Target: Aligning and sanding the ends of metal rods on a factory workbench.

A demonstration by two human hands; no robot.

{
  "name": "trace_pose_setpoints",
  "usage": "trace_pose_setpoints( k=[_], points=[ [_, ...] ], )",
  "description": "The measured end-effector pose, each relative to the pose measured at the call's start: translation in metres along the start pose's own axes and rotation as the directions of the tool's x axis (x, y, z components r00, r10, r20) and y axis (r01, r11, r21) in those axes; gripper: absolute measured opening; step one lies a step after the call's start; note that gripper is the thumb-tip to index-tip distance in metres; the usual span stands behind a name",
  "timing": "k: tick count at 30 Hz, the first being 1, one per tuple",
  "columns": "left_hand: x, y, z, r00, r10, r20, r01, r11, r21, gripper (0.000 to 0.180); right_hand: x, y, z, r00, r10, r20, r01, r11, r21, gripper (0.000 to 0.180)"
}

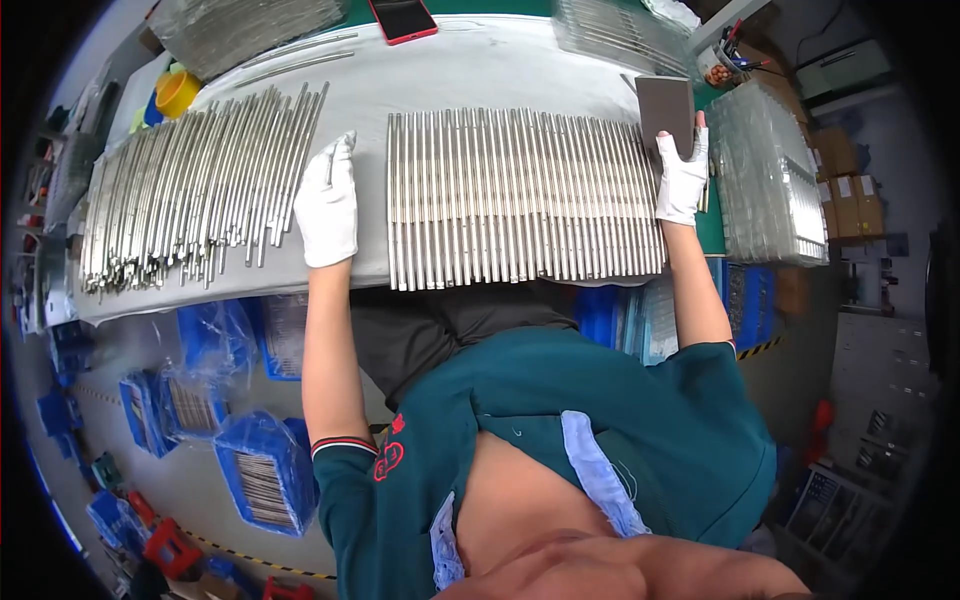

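My left hand (328, 208), in a white glove, is at the table between two groups of metal rods. Its fingers point away from me, pressed together, with nothing visible in them. To its right, slim silvery rods (520, 195) lie side by side in a neat row. At that row's right end my right hand (682, 180), gloved with bare thumb and fingertip showing, grips a flat dark grey rectangular block (665, 108) between thumb and fingers. Left of my left hand, a looser pile of metal rods (200, 185) spreads with uneven ends.
A red-edged phone (405, 18) lies at the far edge. Clear plastic trays are stacked at the right (770, 175), back left (245, 30) and back right (625, 35). A yellow round container (178, 93) stands far left. Blue crates (262, 475) sit on the floor below.
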State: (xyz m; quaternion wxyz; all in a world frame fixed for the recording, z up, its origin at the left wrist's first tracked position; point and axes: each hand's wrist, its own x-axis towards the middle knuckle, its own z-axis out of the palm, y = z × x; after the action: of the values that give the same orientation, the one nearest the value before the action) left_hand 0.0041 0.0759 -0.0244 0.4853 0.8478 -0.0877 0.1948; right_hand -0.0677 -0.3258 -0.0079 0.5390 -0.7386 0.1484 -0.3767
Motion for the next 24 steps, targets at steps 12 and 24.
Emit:
trace_pose_setpoints(
  k=[12,24],
  points=[
    [-0.003,0.014,-0.013,0.973,-0.223,0.060,0.230,0.963,-0.143,0.024,-0.001,-0.005,0.001,0.999,0.022,0.037,-0.021,1.000,-0.009,0.072],
    [0.000,0.004,0.002,0.989,0.147,0.025,-0.148,0.948,0.281,0.022,-0.018,-0.010,-0.008,0.981,-0.187,-0.055,0.193,0.973,0.127,0.077]
  ],
)
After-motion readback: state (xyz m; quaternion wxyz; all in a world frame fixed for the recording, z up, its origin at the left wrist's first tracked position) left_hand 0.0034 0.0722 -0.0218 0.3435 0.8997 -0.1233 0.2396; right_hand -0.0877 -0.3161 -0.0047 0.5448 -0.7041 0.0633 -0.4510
